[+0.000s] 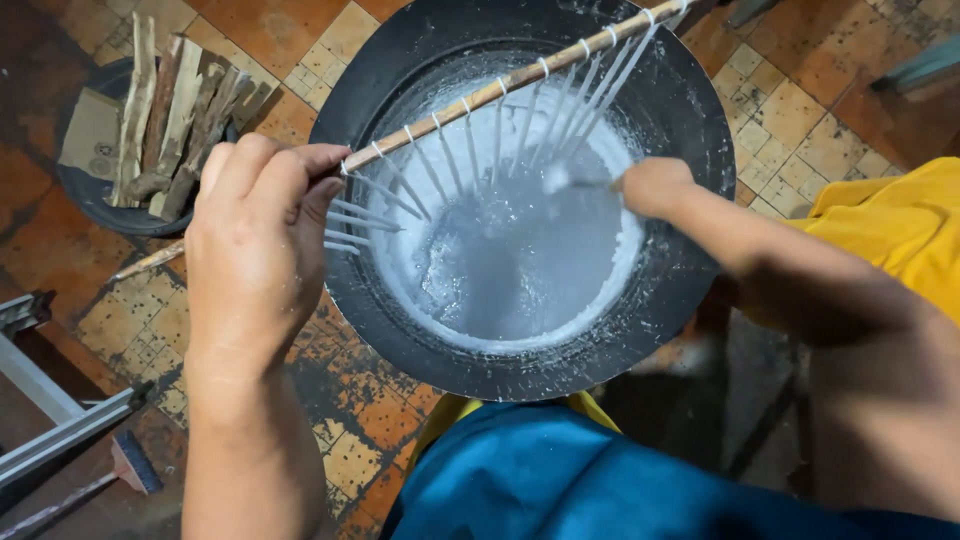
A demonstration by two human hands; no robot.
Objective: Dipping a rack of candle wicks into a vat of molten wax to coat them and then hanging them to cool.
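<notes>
A big black pot stands on the tiled floor, holding pale white liquid. My left hand grips a long wooden stick that lies slanted across the pot's top. Several thin white strands hang from the stick into the liquid. My right hand reaches over the pot's right side, closed on a small utensil whose whitish end points at the strands; its shape is blurred.
A dark round bin with split sticks of firewood stands at the upper left. Metal bars and a brush lie at the lower left. My blue and yellow clothing fills the bottom.
</notes>
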